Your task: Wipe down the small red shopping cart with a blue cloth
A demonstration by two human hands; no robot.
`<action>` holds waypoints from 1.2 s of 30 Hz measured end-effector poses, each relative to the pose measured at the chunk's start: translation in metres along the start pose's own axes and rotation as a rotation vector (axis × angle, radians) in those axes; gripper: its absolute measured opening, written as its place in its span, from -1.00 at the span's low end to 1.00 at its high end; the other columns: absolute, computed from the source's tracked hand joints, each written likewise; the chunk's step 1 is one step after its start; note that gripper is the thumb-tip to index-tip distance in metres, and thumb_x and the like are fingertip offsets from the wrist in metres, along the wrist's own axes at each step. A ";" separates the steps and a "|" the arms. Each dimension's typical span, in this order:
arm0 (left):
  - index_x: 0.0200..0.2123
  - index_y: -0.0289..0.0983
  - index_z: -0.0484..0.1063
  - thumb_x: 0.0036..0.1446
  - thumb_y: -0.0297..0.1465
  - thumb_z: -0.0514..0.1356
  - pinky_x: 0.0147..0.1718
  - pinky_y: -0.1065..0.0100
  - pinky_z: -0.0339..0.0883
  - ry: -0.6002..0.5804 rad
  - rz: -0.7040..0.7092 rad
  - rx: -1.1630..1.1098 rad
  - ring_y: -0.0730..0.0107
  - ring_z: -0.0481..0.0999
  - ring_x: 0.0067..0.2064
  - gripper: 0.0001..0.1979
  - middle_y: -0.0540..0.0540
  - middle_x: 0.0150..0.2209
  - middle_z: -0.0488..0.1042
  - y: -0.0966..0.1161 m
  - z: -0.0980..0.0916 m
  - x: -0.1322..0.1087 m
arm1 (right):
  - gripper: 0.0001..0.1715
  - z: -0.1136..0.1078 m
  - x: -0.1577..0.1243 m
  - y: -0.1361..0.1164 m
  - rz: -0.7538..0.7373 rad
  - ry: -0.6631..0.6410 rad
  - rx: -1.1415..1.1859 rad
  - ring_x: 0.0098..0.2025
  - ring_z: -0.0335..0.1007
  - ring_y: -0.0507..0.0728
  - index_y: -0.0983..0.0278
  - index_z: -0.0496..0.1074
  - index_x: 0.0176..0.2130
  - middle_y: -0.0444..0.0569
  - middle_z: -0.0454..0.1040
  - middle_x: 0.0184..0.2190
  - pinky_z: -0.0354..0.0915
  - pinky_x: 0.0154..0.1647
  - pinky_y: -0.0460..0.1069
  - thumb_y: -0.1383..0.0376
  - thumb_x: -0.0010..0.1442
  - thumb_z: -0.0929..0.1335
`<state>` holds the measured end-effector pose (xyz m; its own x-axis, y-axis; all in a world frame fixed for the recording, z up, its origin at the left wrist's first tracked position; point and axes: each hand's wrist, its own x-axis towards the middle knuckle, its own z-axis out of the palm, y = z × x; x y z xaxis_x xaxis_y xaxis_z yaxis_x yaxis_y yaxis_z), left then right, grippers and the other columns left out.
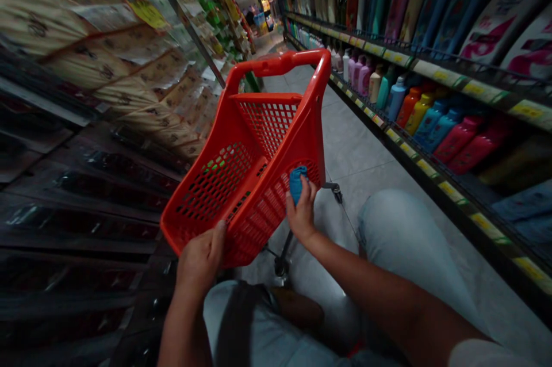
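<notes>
A red plastic shopping cart [276,180] with perforated walls stands tilted in view, its basket showing nothing inside. My left hand [202,257] grips the basket's near rim, thumb over the top edge and fingers hidden behind the wall. Against the basket's right outer side, my right hand [302,206] presses a folded blue cloth [296,184], held between thumb and fingers. The cart's handle [280,64] rises at the far end, away from both hands.
Bottle shelves [431,68] line the right side, with rows of coloured bottles [435,125]. Packaged goods [129,62] are stacked on the left beside a metal pole [185,19]. Cart wheels [282,266] rest on the tiled floor [353,142]. My bent knees flank the near side.
</notes>
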<state>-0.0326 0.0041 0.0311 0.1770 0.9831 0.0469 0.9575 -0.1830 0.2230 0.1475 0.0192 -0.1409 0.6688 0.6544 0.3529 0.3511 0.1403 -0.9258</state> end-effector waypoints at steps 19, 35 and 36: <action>-0.67 -0.23 0.25 0.35 -0.16 -0.11 -0.49 0.31 -0.09 0.127 0.072 -0.005 0.47 0.19 -0.59 -0.44 -0.04 -0.67 0.26 0.030 0.020 0.010 | -0.39 0.008 -0.097 -0.010 -0.110 -0.401 0.122 0.20 0.28 0.20 0.20 0.23 0.13 0.11 0.21 0.15 0.32 0.27 0.15 0.46 0.09 0.31; 0.21 -0.27 0.39 0.45 -0.27 -0.13 -0.19 0.33 0.42 0.206 0.536 -0.134 0.31 0.65 -0.15 -0.54 -0.17 -0.05 0.65 0.060 0.050 -0.007 | -0.46 -0.056 -0.076 -0.013 -0.120 -0.250 0.133 0.21 0.30 0.24 0.21 0.19 0.22 0.16 0.26 0.16 0.34 0.23 0.23 0.36 0.26 0.26; 0.26 -0.25 0.34 0.44 -0.29 -0.10 -0.10 0.30 0.44 0.207 0.608 -0.140 0.31 0.64 -0.12 -0.55 -0.16 -0.03 0.64 0.057 0.051 -0.007 | -0.50 -0.059 -0.076 -0.003 -0.064 -0.233 0.102 0.18 0.33 0.24 0.23 0.20 0.21 0.16 0.29 0.12 0.36 0.20 0.24 0.33 0.29 0.25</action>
<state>0.0323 -0.0130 -0.0061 0.6161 0.6858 0.3873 0.6597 -0.7180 0.2220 0.1345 -0.0749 -0.1565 0.4739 0.7939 0.3810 0.3117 0.2535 -0.9158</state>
